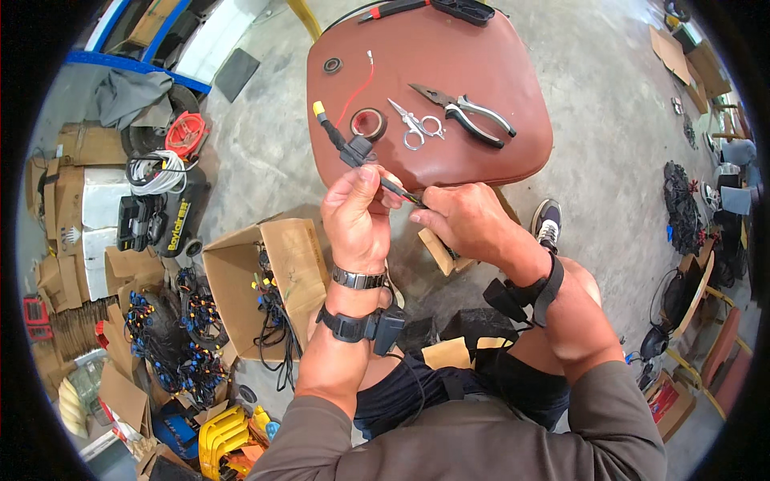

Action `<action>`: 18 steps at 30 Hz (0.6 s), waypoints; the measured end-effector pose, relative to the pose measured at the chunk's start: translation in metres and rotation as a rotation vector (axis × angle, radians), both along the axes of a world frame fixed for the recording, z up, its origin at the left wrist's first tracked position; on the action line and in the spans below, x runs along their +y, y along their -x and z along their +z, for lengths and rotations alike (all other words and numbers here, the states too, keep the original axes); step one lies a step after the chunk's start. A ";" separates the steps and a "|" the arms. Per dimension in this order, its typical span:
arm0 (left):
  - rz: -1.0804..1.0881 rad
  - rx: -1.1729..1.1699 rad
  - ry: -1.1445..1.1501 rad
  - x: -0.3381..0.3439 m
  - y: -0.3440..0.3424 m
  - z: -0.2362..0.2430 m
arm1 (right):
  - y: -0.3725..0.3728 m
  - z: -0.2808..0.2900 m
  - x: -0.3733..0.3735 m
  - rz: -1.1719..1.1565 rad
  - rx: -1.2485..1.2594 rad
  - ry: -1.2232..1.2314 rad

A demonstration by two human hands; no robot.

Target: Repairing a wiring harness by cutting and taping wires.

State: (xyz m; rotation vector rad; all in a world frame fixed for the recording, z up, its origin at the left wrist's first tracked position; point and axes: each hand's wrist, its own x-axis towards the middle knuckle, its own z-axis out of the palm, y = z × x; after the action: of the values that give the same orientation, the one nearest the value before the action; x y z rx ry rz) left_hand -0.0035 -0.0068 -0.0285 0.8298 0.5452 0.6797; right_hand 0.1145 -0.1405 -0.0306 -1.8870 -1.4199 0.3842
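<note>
My left hand is closed on a dark cable just below its grey-black connector; a short lead with a yellow tip sticks up from it. My right hand pinches the same cable farther along, where thin coloured wires show. On the brown padded seat beyond my hands lie a black tape roll, small silver scissors, pliers with black-and-grey handles, a small black ring, a thin red wire and a red-and-black tool.
A cardboard box with cables stands at left below the seat, beside heaped harnesses, cardboard, a black machine and yellow plastic parts. At right are a black cable bundle and chairs. My shoe rests on the floor.
</note>
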 end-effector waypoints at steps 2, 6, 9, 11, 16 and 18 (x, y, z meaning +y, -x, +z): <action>-0.022 -0.060 0.072 -0.004 0.000 0.004 | 0.001 -0.002 0.003 -0.001 -0.018 0.003; -0.097 -0.134 0.019 0.000 0.003 -0.002 | 0.001 -0.003 0.006 0.033 0.030 -0.035; -0.031 -0.095 0.034 0.004 0.003 -0.003 | -0.008 0.001 0.005 0.122 0.102 -0.081; -0.028 -0.131 0.013 0.007 -0.001 -0.003 | -0.017 0.010 0.004 0.176 0.275 -0.193; -0.036 -0.138 0.001 0.019 0.001 -0.006 | -0.046 0.035 0.004 -0.195 0.245 -0.153; -0.015 -0.119 0.031 0.019 -0.002 -0.006 | -0.051 0.027 0.008 -0.214 0.114 -0.203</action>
State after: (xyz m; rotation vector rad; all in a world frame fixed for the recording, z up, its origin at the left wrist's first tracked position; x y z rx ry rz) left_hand -0.0015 0.0122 -0.0347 0.7590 0.4406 0.7006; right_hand 0.1657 -0.1324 -0.0037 -1.7990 -1.1250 0.2301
